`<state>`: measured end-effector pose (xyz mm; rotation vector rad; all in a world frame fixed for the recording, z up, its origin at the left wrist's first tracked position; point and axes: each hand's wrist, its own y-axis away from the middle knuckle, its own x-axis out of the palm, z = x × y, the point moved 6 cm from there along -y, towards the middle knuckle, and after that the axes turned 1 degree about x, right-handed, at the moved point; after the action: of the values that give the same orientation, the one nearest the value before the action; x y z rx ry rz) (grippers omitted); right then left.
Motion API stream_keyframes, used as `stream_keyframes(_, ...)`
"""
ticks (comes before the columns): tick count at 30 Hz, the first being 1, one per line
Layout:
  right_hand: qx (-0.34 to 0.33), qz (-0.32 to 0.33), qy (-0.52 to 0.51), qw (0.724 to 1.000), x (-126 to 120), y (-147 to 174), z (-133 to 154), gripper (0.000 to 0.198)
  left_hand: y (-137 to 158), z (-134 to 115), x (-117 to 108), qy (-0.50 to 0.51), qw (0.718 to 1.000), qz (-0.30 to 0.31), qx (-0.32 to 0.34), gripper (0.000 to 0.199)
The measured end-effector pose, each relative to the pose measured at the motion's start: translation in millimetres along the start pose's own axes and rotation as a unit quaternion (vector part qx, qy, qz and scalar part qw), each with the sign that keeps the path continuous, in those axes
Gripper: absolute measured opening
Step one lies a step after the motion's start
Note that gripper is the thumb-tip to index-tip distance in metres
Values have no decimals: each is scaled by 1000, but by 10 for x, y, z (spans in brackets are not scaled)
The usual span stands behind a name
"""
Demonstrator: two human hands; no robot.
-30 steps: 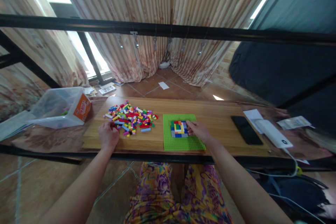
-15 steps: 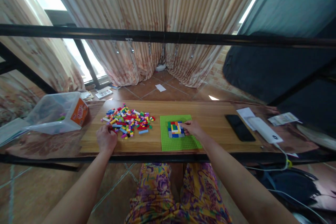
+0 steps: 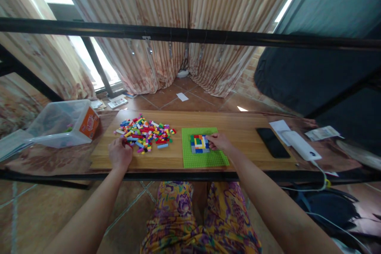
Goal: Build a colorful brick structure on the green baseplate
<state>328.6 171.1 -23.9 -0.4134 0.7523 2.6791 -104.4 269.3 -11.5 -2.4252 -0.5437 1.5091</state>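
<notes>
Wooden board (image 3: 241,123): toy-brick build (image 3: 199,144) on green baseplate (image 3: 192,162), smartphone (image 3: 273,143) at 3 o'clock, brick pile (image 3: 147,133) at 9; right hand (image 3: 219,142) bunched over build's edge, left hand (image 3: 120,154) curled at pile's 7; any grip: cannot tell

One green baseplate (image 3: 202,161) has one brick pile (image 3: 145,133) and one plastic box (image 3: 87,122) at nine o'clock, one phone (image 3: 273,143) at three.

Black smartphone (image 3: 273,143), lying flat; white oblong electronic device (image 3: 305,145) with white cable (image 3: 319,168), beside paper sheet (image 3: 278,128); floral curtains (image 3: 143,4), behind black rail (image 3: 238,37); white slip (image 3: 182,97), on tiled floor (image 3: 204,105).
</notes>
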Motion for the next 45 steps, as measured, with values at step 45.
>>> stream_keyframes(45,-214,-166,-19,962,-99,242,-328,45,53,-6,-10,1,1000,-4,-8,24)
